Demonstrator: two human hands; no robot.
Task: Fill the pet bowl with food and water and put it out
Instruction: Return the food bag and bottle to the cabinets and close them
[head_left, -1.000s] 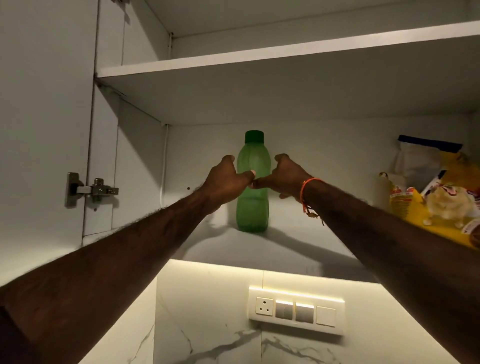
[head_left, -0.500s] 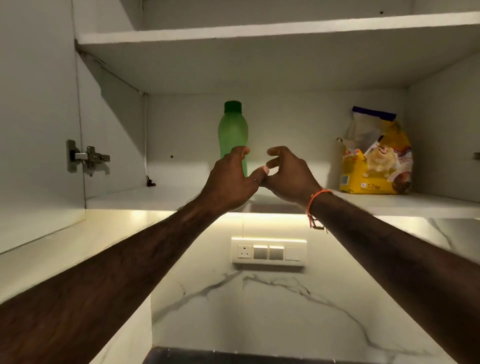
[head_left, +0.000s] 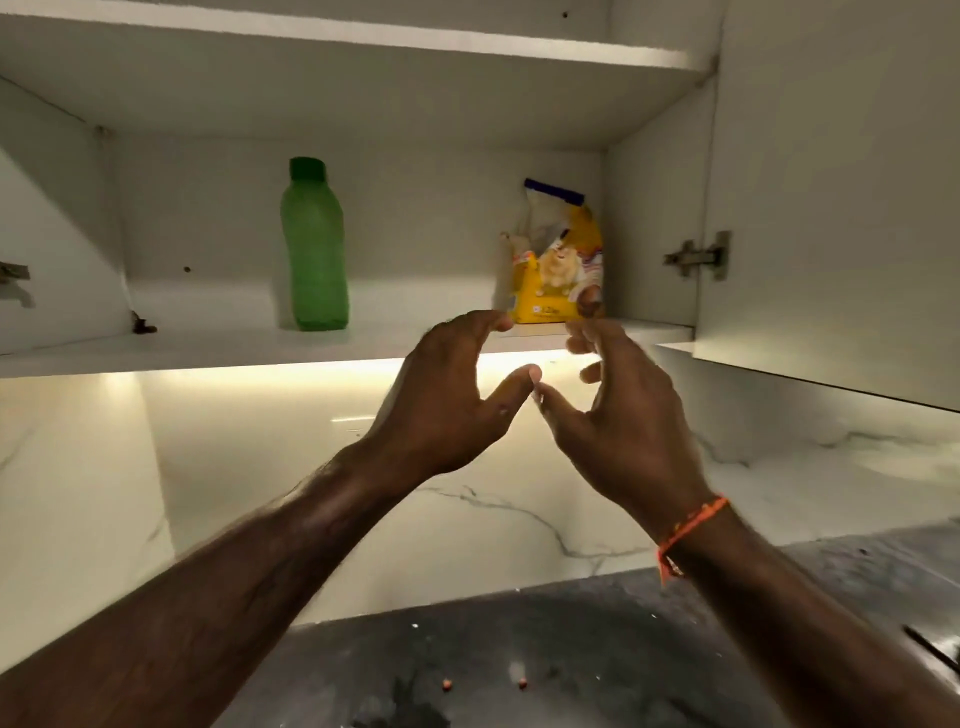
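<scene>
A green water bottle (head_left: 314, 249) with a green cap stands upright on the lower shelf (head_left: 208, 348) of an open wall cabinet. Further right on the same shelf stands a yellow pet food bag (head_left: 558, 265) with a cat picture, its top crumpled. My left hand (head_left: 457, 400) and my right hand (head_left: 618, 415) are raised side by side just below and in front of the bag, fingers spread and curled, thumbs almost touching. Both hands are empty. No pet bowl is in view.
An open cabinet door (head_left: 831, 197) with a hinge (head_left: 698, 255) hangs at the right. Below the cabinet, a lit marble backsplash (head_left: 260, 467) meets a dark stone counter (head_left: 571, 665) with a few crumbs on it. An orange thread band circles my right wrist (head_left: 691, 525).
Both hands have let go of the green bottle, which stays on the shelf, and have moved right and down toward the pet food bag. The camera has tilted down and right.
</scene>
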